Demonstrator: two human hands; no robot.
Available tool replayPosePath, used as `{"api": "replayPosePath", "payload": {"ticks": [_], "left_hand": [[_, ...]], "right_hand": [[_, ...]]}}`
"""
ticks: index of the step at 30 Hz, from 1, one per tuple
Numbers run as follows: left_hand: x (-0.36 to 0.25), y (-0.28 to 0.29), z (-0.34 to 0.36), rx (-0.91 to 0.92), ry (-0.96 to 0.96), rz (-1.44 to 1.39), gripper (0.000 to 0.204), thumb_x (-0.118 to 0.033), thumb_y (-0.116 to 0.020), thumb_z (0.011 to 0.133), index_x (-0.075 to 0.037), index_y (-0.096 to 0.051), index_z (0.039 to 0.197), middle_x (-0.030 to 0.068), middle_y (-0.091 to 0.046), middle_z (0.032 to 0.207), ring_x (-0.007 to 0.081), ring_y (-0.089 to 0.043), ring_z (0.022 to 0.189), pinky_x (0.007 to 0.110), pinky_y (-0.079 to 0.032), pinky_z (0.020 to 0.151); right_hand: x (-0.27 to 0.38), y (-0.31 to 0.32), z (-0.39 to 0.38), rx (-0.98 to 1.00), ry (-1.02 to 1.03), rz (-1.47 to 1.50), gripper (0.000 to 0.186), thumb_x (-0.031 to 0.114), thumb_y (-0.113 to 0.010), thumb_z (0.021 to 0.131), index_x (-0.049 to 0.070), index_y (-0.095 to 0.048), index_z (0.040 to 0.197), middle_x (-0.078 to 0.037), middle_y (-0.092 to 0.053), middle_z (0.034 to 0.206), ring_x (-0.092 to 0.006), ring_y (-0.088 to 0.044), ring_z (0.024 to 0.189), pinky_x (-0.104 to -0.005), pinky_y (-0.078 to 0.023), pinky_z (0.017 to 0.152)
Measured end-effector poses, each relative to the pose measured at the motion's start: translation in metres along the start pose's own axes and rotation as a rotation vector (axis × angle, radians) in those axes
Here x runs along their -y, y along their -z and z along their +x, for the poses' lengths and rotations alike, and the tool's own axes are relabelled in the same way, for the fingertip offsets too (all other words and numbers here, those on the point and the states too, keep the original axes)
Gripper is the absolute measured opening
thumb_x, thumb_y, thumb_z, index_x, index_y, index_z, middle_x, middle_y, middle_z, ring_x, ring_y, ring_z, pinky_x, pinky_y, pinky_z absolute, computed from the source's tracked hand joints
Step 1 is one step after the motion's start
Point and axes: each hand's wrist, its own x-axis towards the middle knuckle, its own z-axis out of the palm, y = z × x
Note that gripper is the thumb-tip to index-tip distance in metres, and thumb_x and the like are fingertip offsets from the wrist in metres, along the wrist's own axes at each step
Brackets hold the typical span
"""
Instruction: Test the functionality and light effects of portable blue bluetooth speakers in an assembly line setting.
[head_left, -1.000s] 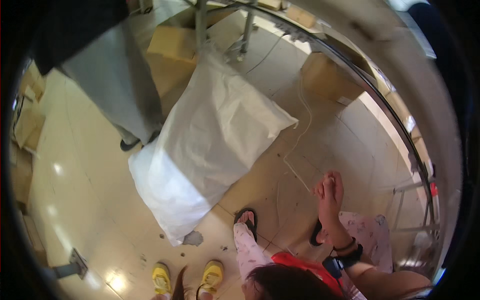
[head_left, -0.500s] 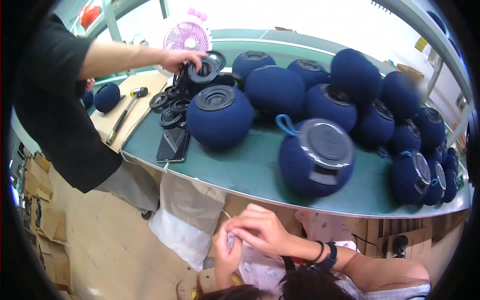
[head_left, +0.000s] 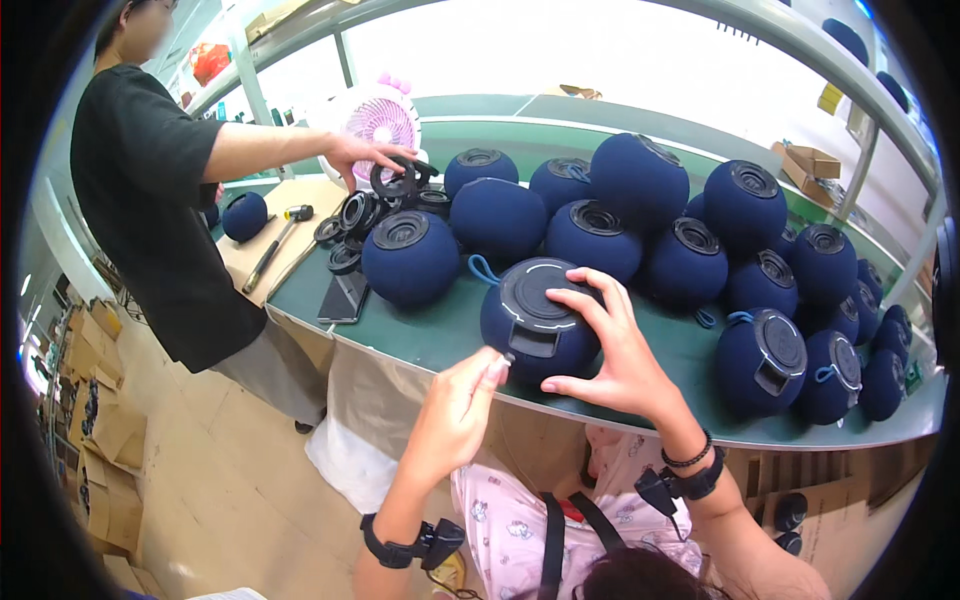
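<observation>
A round navy-blue fabric-covered speaker [head_left: 508,330] stands near the bench's front edge. It has a black top disc, a rectangular recess in front and a light-blue strap loop [head_left: 484,270]. My right hand [head_left: 625,350] grips it, fingers spread over the top and thumb low on the side. Just in front of the recess, my left hand [head_left: 455,405] is closed in a pinch, with a small greyish tip [head_left: 508,358] showing beyond the fingers. The rest of that small piece is hidden, and I cannot tell what it is.
Several similar speakers [head_left: 640,180] crowd the green bench [head_left: 420,345], some stacked, towards the right. At left lie black rings [head_left: 360,212], a phone [head_left: 343,297] and a mallet [head_left: 272,250]. A co-worker [head_left: 150,200] reaches over the rings, beside a pink fan [head_left: 382,122].
My hands have come up from my lap and separated. The right now rests on the speaker, the left beside its recess. The view has shifted. The co-worker's fingers have spread above the rings.
</observation>
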Motion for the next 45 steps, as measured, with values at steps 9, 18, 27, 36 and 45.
{"api": "replayPosePath", "payload": {"ticks": [9, 18, 27, 36, 45], "left_hand": [[0.005, 0.026, 0.0, -0.249, 0.195, -0.003, 0.011, -0.006, -0.049, 0.098, 0.002, -0.052, 0.092, 0.0138, -0.055, 0.065, 0.0222, -0.057, 0.058, 0.033, -0.041, 0.055], [0.02, 0.035, -0.005, -0.253, -0.075, 0.538, 0.007, -0.006, -0.06, 0.087, 0.0, -0.056, 0.087, 0.0145, -0.053, 0.08, 0.0338, -0.055, 0.073, 0.041, -0.045, 0.063], [0.034, 0.02, 0.004, -0.348, -0.177, 0.556, 0.013, -0.008, -0.061, 0.088, -0.002, -0.053, 0.08, 0.0119, -0.049, 0.073, 0.0316, -0.054, 0.066, 0.041, -0.044, 0.059], [0.036, 0.015, 0.007, -0.394, -0.184, 0.567, 0.013, -0.007, -0.061, 0.088, -0.003, -0.053, 0.079, 0.0114, -0.05, 0.073, 0.0316, -0.055, 0.066, 0.04, -0.043, 0.058], [0.019, 0.022, 0.015, -0.273, -0.126, 0.675, 0.007, -0.005, -0.06, 0.086, -0.004, -0.054, 0.082, 0.0107, -0.051, 0.075, 0.0315, -0.056, 0.069, 0.041, -0.043, 0.058]], "right_hand": [[0.006, -0.044, 0.006, -0.083, 0.047, -0.022, 0.079, 0.028, -0.086, 0.059, 0.01, -0.055, 0.129, -0.018, -0.039, 0.137, -0.0427, -0.033, 0.131, -0.0504, -0.032, 0.109], [0.011, -0.068, 0.014, -0.106, 0.012, -0.084, 0.08, 0.03, -0.086, 0.061, 0.009, -0.053, 0.131, -0.02, -0.038, 0.138, -0.041, -0.035, 0.13, -0.0494, -0.031, 0.107], [0.003, -0.075, 0.012, -0.127, 0.1, -0.191, 0.079, 0.029, -0.083, 0.065, 0.004, -0.051, 0.133, -0.017, -0.038, 0.139, -0.0309, -0.045, 0.126, -0.0391, -0.036, 0.106], [-0.003, -0.062, 0.023, -0.109, 0.148, -0.114, 0.082, 0.03, -0.088, 0.059, 0.004, -0.054, 0.129, -0.015, -0.045, 0.135, -0.0281, -0.044, 0.129, -0.0386, -0.035, 0.107], [-0.005, -0.067, 0.028, -0.157, 0.0, 0.184, 0.111, 0.022, -0.094, 0.053, 0.004, -0.034, 0.145, -0.015, -0.05, 0.135, -0.0237, -0.051, 0.125, -0.0337, -0.036, 0.108]]}}
